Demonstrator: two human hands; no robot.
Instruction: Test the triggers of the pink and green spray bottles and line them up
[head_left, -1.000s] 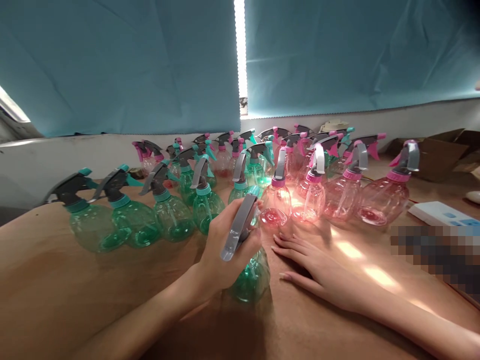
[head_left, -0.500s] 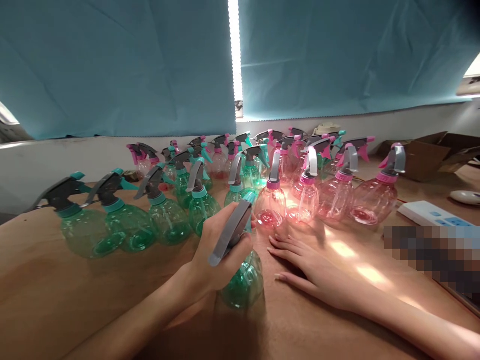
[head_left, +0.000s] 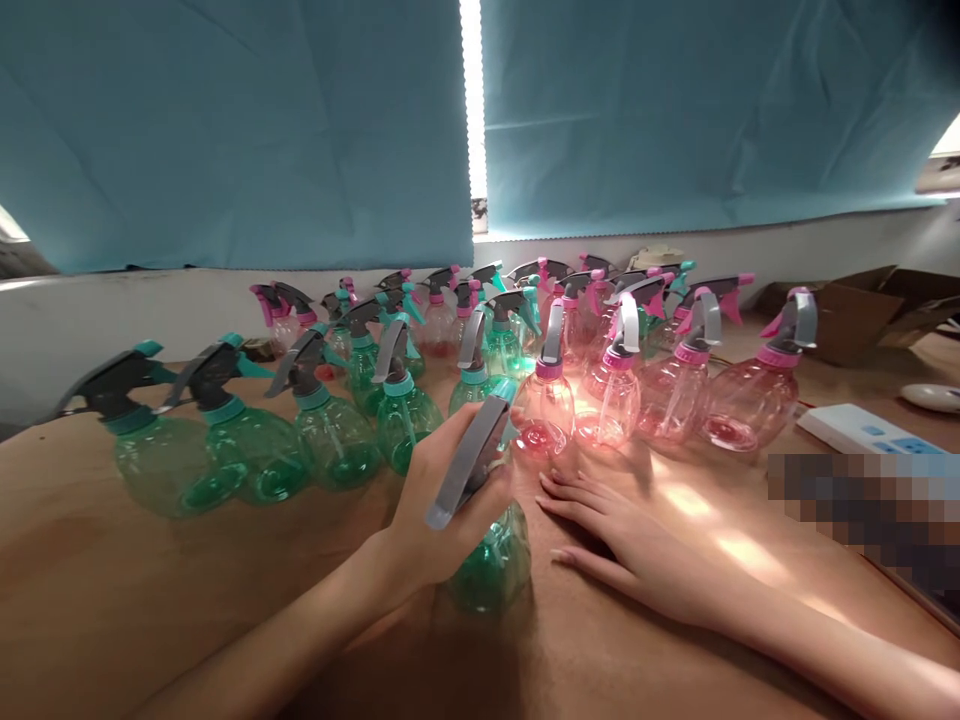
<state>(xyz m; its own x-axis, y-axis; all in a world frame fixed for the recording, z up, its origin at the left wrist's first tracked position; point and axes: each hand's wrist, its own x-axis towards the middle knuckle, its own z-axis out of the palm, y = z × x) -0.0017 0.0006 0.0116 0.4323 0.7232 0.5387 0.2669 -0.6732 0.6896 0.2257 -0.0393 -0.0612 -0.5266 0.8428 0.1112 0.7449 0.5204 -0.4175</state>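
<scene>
My left hand [head_left: 435, 500] is wrapped round the neck of a green spray bottle [head_left: 491, 570] with a grey and teal trigger head. That bottle stands close to me on the table, its neck hidden by my fingers. My right hand [head_left: 611, 530] lies flat on the tabletop to the right of it, fingers stretched out and holding nothing. Just beyond my right fingertips stands a pink spray bottle [head_left: 544, 410]. Another green spray bottle [head_left: 405, 420] is behind my left hand.
Several green bottles [head_left: 259, 450] line the left and several pink bottles [head_left: 746, 400] the right, with mixed ones behind. A white power strip [head_left: 862, 428], a white mouse [head_left: 930, 397] and a cardboard box [head_left: 855, 310] are at the right. Blue curtains [head_left: 240, 130] hang behind the wooden table [head_left: 150, 600].
My left hand and the green spray bottle in it have shifted very slightly to the right. My right hand rests in the same place.
</scene>
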